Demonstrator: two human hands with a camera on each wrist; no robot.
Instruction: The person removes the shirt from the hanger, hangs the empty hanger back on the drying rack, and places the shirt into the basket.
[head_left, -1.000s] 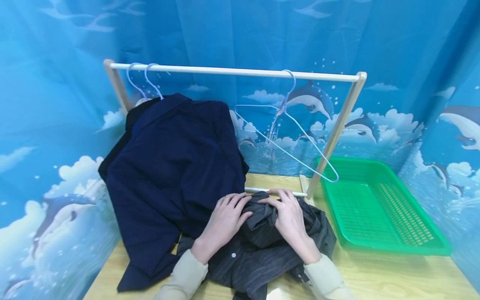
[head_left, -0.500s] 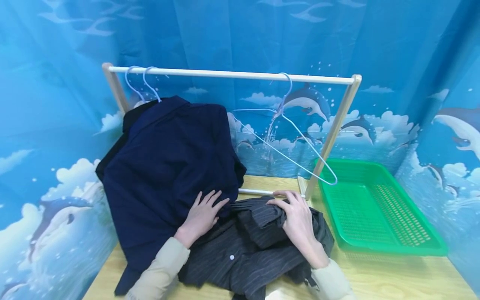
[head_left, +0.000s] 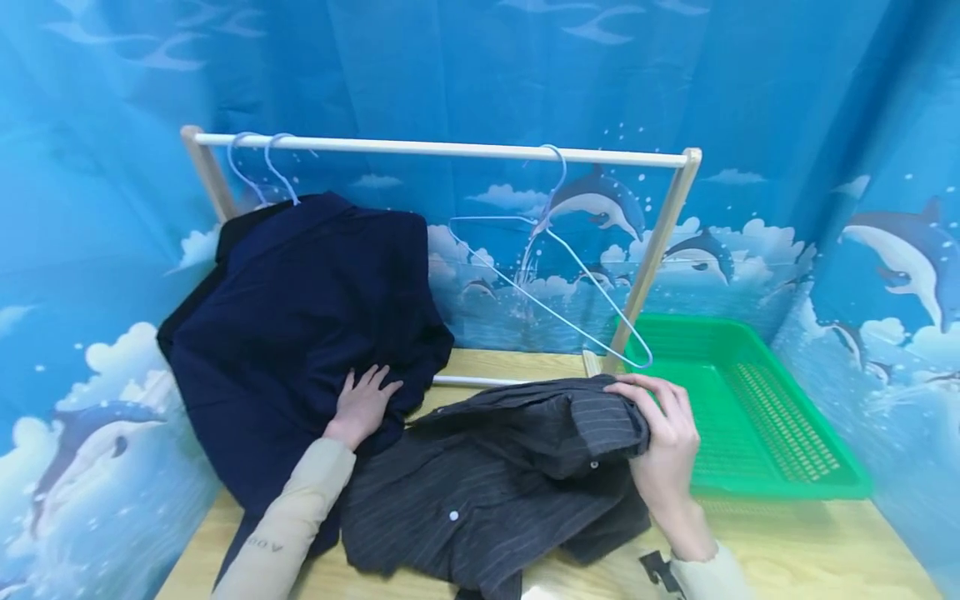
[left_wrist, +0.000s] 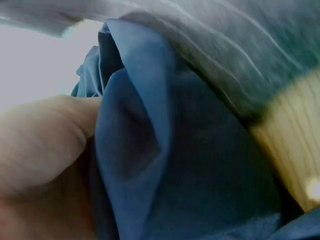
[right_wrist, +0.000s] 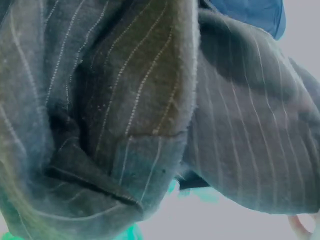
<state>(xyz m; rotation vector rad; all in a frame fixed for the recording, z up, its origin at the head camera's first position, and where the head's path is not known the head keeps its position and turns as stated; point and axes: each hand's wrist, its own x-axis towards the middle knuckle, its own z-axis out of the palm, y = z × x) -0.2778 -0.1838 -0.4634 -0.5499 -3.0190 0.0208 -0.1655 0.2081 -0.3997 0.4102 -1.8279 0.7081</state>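
Note:
A dark grey pinstriped shirt (head_left: 487,483) with white buttons lies bunched on the wooden table. Its upper right end is raised, and my right hand (head_left: 667,433) grips the cloth there. Folds of that shirt (right_wrist: 150,100) fill most of the right wrist view. My left hand (head_left: 362,407) rests on the lower part of a navy garment (head_left: 315,308), with fingers spread. In the left wrist view, the thumb (left_wrist: 45,140) lies against the navy cloth (left_wrist: 145,125), next to the striped shirt; the other fingers are not clearly seen there.
A garment rack (head_left: 442,150) spans the back. The navy garment hangs at its left, in front of a black one (head_left: 197,292). A bare pale-blue wire hanger (head_left: 542,225) hangs farther right. A green basket (head_left: 787,490) stands at the right of the table (head_left: 810,550).
My left hand has left the striped shirt and moved left onto the navy garment. My right hand has moved right, drawing the shirt's end out and spreading it. The head view has shifted slightly.

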